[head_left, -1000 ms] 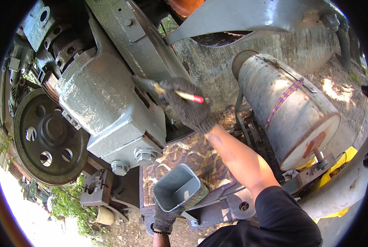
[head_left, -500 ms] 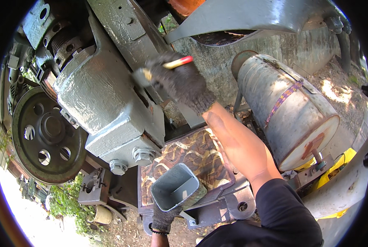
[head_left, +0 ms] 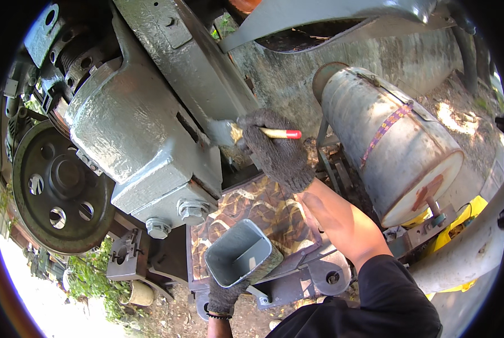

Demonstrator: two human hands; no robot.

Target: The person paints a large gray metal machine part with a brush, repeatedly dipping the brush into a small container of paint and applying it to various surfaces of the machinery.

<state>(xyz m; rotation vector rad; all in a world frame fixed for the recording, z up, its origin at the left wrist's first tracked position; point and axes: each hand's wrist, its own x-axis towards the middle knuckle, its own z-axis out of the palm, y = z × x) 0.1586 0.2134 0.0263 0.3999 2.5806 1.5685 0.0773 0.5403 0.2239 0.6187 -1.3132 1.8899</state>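
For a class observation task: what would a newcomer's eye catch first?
Probably the big grey machine at upper left, a dark wheel beside it. Near the centre, the gloved right hand holds a red-ended brush; the left hand holds a tub lower down. A metal drum sits at right.

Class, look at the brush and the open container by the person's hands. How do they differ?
Shape: the brush is long and thin, while the container is box-like and hollow.
Colour: the brush's handle is pale with a red end; the container's inside is grey.
Hand: the right hand grips the brush; the left hand is at the container's lower side.
Shared: both are by gloved hands.
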